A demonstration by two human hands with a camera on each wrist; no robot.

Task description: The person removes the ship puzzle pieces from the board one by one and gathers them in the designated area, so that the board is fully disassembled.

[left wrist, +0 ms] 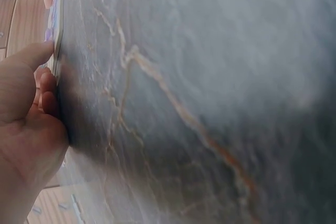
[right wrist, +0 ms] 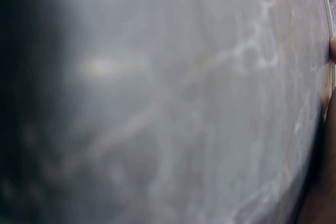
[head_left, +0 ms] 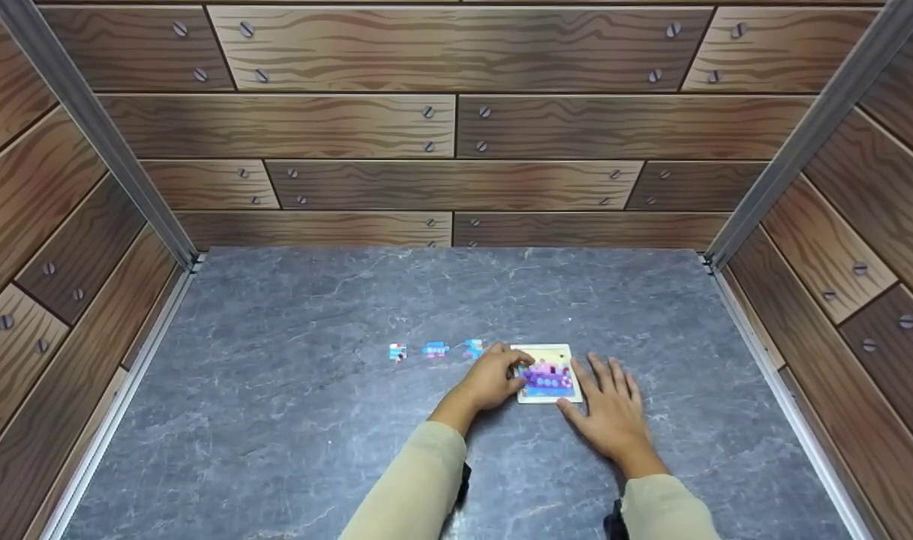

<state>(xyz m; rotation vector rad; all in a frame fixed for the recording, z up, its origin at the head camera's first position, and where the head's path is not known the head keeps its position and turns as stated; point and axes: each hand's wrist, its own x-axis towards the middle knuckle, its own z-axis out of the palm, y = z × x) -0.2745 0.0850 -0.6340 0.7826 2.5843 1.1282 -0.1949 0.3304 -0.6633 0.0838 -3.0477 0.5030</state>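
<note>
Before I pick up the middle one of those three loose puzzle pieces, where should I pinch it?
Probably best to pinch the middle piece by its near and far edges, coming from above. It looks flat on the table and wider than deep, with the left piece and right piece off its ends.

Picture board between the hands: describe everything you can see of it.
The picture board is thin, squarish, cream-rimmed, its material unclear, lying flat on the gray marbled table. Its picture has yellow at the far end, pink and purple in the middle with pale circles, and blue at the near end. The left hand touches and partly hides its left side; the right hand touches its right side.
</note>
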